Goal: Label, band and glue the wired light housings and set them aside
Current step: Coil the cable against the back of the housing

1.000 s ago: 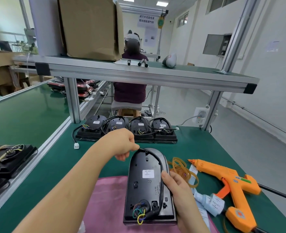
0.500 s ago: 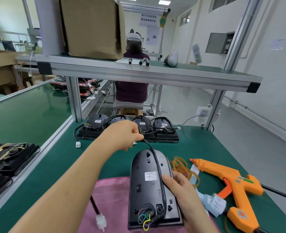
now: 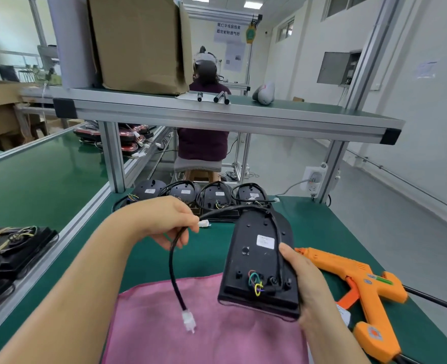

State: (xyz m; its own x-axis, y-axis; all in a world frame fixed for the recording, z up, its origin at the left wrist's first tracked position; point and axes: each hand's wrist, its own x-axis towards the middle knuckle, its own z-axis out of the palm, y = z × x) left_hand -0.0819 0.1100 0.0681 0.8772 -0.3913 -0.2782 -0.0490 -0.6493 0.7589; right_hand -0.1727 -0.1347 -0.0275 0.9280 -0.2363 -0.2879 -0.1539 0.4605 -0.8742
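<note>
At the far left, black parts [image 3: 14, 248] with thin wires lie on the side belt [image 3: 38, 179], next to an aluminium rail. Higher up, a cardboard box [image 3: 138, 40] stands on a shelf [image 3: 217, 114]. Over the green table [image 3: 322, 224], the left hand [image 3: 169, 222] is lifted, and its fingers are curled tight round a black cable [image 3: 173, 261]. From this hand the cable hangs down in a curve, and its white connector [image 3: 188, 320] is over the pink cloth [image 3: 204, 337], which covers the near part of the table. At the far edge of the table, four more housings [image 3: 217, 195] stand in a row with cables looped on them. To the right of the left hand, the cable goes over the top of the housing [image 3: 253, 258], then down along its right edge to the lower end, where coloured wires [image 3: 255, 283] come out. This housing is black, its back side faces the camera, and a small white label [image 3: 265, 241] is stuck on it. It is tilted over the right part of the cloth; one cannot tell whether it touches the cloth. The right hand [image 3: 306, 282] grips its right edge: the thumb presses on the back face beside the cable, and the other fingers are hidden behind. Further right, an orange glue gun [image 3: 361, 282] lies on the table, with its nozzle pointing toward the housing.
</note>
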